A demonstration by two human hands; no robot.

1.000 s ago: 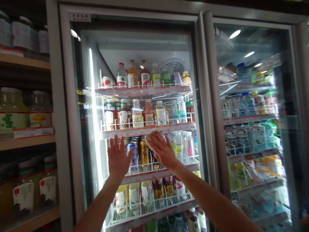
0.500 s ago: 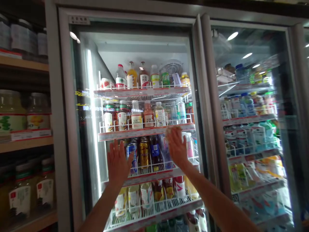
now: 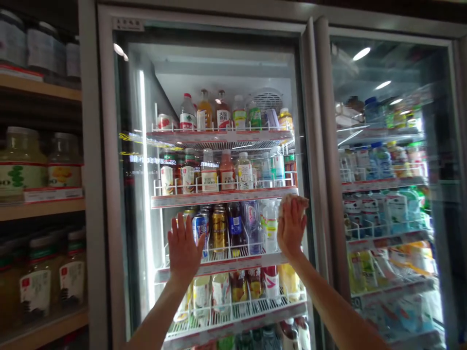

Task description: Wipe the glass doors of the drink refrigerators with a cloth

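Observation:
My left hand (image 3: 184, 248) lies flat and open on the glass door (image 3: 138, 146) of a drinks fridge, fingers spread, level with the row of cans (image 3: 218, 228). My right hand (image 3: 291, 227) presses a pale cloth (image 3: 296, 200) against the same glass near the door's right frame, just under the second shelf's price strip (image 3: 219, 198). Only the cloth's top edge shows past my fingertips. Behind the glass stand shelves of bottles (image 3: 226, 172) and cans.
A second glass-door fridge (image 3: 383, 184) full of drinks stands to the right, divided off by a metal frame post (image 3: 321, 160). On the left, wooden shelves (image 3: 40, 208) carry large jars and bottles. Ceiling lights reflect in the glass.
My right hand has slid the cloth rightward across the glass, from the middle of the door to its right edge. My left hand has stayed flat in about the same spot.

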